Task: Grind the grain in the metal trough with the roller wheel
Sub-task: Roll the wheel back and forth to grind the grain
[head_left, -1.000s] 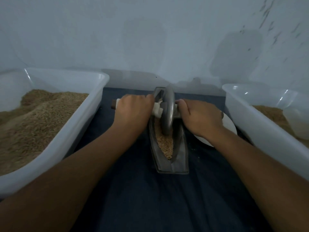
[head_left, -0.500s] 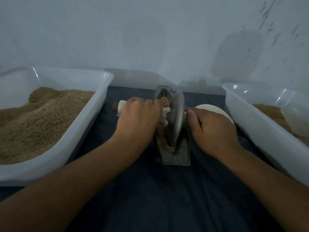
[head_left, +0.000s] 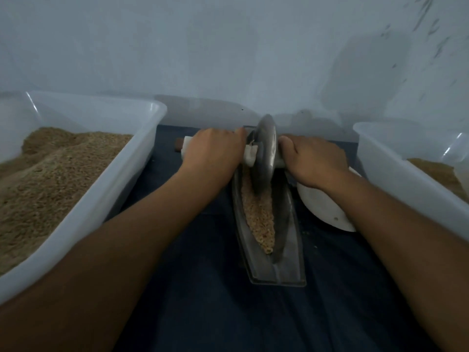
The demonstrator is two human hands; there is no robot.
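Fingers: both sets are curled down over the axle handle (head_left: 250, 158) that runs through the roller wheel (head_left: 264, 158), one hand on each side, so the load falls evenly and the disc stays upright.
Left hand (head_left: 212, 153): wrapped round the pale, cloth-bound part of the handle just left of the wheel; a short dark stub of the handle pokes out beyond the knuckles.
Right hand (head_left: 314, 161): gripping the handle stub on the wheel's right, thumb lying close against the disc; the fingertips themselves are hidden under the hand.
Roller wheel: a grey metal disc standing on edge in the far end of the metal trough (head_left: 291, 250), its rim sunk into the groove.
Grain (head_left: 258, 219): a tan strip along the groove, from under the wheel toward the near tip of the trough, where it narrows; it looks coarse, so grinding seems to be only partly done.
Metal trough: boat-shaped and long, lying lengthwise away from the person on a dark cloth (head_left: 203, 301), which probably keeps it from sliding.
Left of trough: a translucent plastic tub (head_left: 142, 158) heaped with brown husky grain.
Right of trough: a white plate (head_left: 322, 207) just beside it, partly under the right forearm, and past that a second plastic tub (head_left: 396, 168) with some grain in it.
Next move, as a judgement: draw the wheel toward the near tip, pressing down evenly.
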